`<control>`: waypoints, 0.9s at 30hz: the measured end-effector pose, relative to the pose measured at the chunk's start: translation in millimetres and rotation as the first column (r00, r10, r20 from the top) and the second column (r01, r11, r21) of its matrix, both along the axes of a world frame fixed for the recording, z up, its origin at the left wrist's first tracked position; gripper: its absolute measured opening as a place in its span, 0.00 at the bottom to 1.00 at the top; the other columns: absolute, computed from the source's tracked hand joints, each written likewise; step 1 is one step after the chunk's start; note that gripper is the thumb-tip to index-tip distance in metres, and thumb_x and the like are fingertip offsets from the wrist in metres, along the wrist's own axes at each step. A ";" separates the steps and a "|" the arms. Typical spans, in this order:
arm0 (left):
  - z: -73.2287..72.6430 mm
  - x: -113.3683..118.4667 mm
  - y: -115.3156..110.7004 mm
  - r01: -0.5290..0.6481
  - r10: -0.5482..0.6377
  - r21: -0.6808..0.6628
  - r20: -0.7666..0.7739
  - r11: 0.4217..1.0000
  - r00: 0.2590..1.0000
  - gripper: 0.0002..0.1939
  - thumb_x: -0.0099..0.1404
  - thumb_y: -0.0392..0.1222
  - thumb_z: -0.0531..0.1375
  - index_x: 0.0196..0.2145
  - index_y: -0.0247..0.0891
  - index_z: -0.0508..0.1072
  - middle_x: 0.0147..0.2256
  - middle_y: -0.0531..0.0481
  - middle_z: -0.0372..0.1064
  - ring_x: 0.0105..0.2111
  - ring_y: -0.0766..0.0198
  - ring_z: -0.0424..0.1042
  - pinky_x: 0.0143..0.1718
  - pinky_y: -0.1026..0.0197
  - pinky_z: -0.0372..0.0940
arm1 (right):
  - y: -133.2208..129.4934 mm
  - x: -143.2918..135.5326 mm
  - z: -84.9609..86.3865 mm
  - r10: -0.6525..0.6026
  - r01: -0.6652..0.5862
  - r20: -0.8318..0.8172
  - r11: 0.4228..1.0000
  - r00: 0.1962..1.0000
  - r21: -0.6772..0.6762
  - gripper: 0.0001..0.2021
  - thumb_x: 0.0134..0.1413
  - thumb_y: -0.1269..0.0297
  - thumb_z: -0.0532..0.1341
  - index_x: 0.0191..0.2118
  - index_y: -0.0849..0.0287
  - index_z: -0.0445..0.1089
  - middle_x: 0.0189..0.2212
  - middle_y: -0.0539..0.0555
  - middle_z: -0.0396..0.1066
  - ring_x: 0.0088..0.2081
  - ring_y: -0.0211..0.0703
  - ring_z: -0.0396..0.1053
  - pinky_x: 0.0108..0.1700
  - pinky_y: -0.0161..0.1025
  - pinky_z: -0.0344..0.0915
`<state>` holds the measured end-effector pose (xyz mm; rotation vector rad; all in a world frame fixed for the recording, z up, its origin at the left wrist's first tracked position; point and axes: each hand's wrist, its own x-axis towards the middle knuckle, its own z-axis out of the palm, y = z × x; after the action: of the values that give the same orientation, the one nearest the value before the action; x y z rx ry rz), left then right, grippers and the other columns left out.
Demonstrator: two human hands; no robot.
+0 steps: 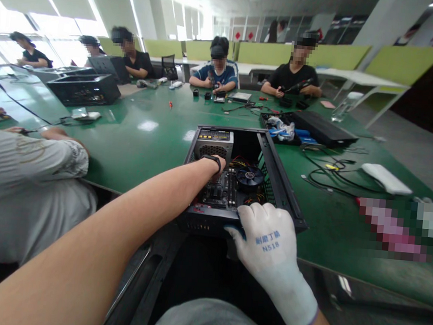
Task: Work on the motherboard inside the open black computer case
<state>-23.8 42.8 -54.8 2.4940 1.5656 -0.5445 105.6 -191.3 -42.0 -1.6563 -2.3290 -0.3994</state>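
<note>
A black computer case (283,181) lies open on its side at the table's near edge, partly over my lap. Inside sit a silver power supply (214,144), a round cooling fan (249,177) and a circuit board (217,194). My bare left hand (219,167), with a black band at the wrist, reaches down into the case beside the power supply; its fingers are hidden. In a white work glove, my right hand (267,232) grips the near rim of the case, fingers over the top and thumb on the outer face.
A green table (145,148) spreads ahead. Another open case (84,90) stands at left. On the right lie a black tray of gloves (280,130), cables (323,174) and a white box-like item (385,178). A person in grey sits close at left; others work opposite.
</note>
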 end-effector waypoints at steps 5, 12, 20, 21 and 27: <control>5.9 1.4 -5.1 0.019 -0.023 -0.028 -0.158 0.999 0.987 0.36 0.39 0.41 0.75 0.48 0.28 0.80 0.46 0.34 0.77 0.48 0.44 0.74 0.53 0.55 0.67 | 0.4 -0.1 -0.2 -0.002 0.002 -0.002 1.000 1.000 -0.007 0.11 0.54 0.54 0.64 0.37 0.54 0.66 0.32 0.54 0.67 0.35 0.50 0.60 0.36 0.44 0.41; 5.4 1.5 -6.1 0.023 -0.028 -0.036 -0.134 0.999 0.991 0.34 0.38 0.42 0.75 0.45 0.29 0.81 0.46 0.34 0.77 0.50 0.45 0.74 0.55 0.55 0.65 | 1.5 -1.5 0.7 0.001 -0.001 -0.004 1.000 1.000 -0.006 0.11 0.54 0.54 0.64 0.36 0.55 0.66 0.32 0.54 0.68 0.35 0.49 0.60 0.35 0.45 0.41; -1.5 0.6 -2.6 0.028 -0.036 -0.047 -0.174 0.999 0.984 0.28 0.40 0.43 0.74 0.42 0.32 0.82 0.43 0.36 0.79 0.49 0.44 0.74 0.57 0.52 0.64 | 0.6 -1.2 1.0 -0.007 0.007 0.002 1.000 1.000 -0.011 0.12 0.54 0.54 0.65 0.38 0.55 0.68 0.32 0.55 0.68 0.36 0.50 0.60 0.36 0.44 0.42; 0.4 0.1 -4.2 0.039 -0.045 -0.037 -0.164 0.999 0.986 0.27 0.41 0.44 0.73 0.41 0.31 0.82 0.43 0.36 0.78 0.49 0.44 0.74 0.56 0.52 0.64 | 0.5 -1.1 1.1 -0.006 0.006 0.004 1.000 1.000 -0.012 0.12 0.54 0.54 0.64 0.38 0.55 0.68 0.32 0.55 0.68 0.36 0.50 0.60 0.36 0.44 0.42; 15.3 -5.1 -12.5 0.058 -0.057 0.017 -0.079 0.998 0.995 0.27 0.53 0.50 0.67 0.47 0.31 0.80 0.48 0.37 0.76 0.48 0.50 0.75 0.50 0.60 0.67 | -0.5 -1.6 2.2 -0.010 0.010 0.014 1.000 1.000 -0.012 0.12 0.55 0.53 0.64 0.38 0.55 0.68 0.32 0.54 0.68 0.36 0.50 0.61 0.36 0.44 0.42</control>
<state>-28.9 30.3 -39.4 2.5687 1.5371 -0.6461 104.0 -191.8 -39.8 -1.6766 -2.3388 -0.4010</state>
